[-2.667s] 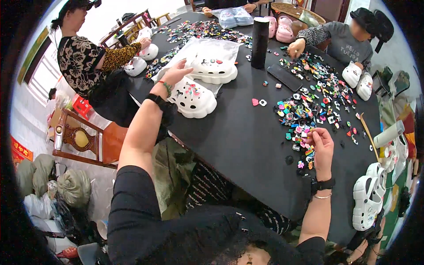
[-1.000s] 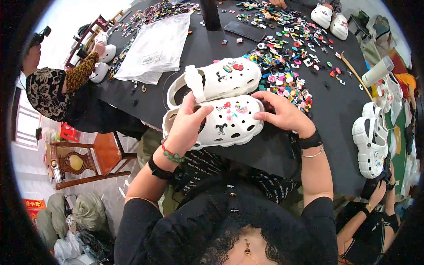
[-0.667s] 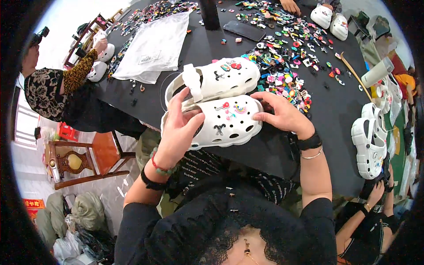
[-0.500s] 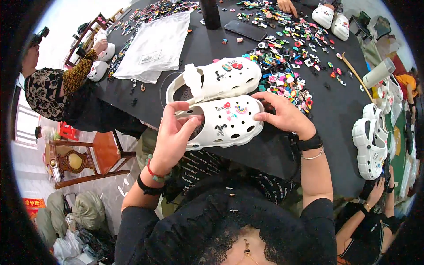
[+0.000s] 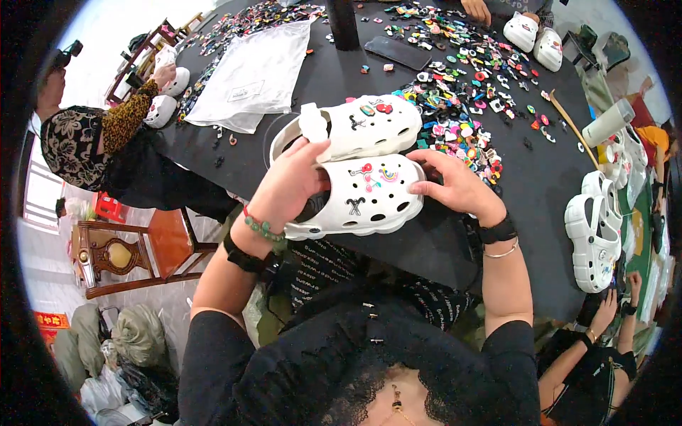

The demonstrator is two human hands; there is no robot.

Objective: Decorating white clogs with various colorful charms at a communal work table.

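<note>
Two white clogs with vent holes lie side by side before me, toes to the right. The near clog [image 5: 383,202] bears a rainbow charm [image 5: 388,175], a red guitar-like charm [image 5: 362,169], a pink cherry-like charm [image 5: 371,184] and a black-and-grey crossed charm [image 5: 354,206]. My right hand [image 5: 451,186] grips its toe, thumb on top, fingers behind. At its foot opening is my left hand [image 5: 293,183], thumb side reaching inside; most of its fingertips are hidden. The far clog [image 5: 376,128] carries a few charms and has its strap [image 5: 312,123] flipped forward.
Heaped colourful charms [image 5: 462,135] spread beyond the clogs. A clear plastic bag [image 5: 249,78], a dark phone [image 5: 398,52], a black post [image 5: 342,25] and a wooden stick [image 5: 572,121] are on the black table [image 5: 526,234]. More white clogs [image 5: 595,231] stand right; co-workers sit around.
My left hand has turned and moved deeper into the near clog's opening, its fingertips now mostly out of sight. The right hand keeps its hold on the toe.
</note>
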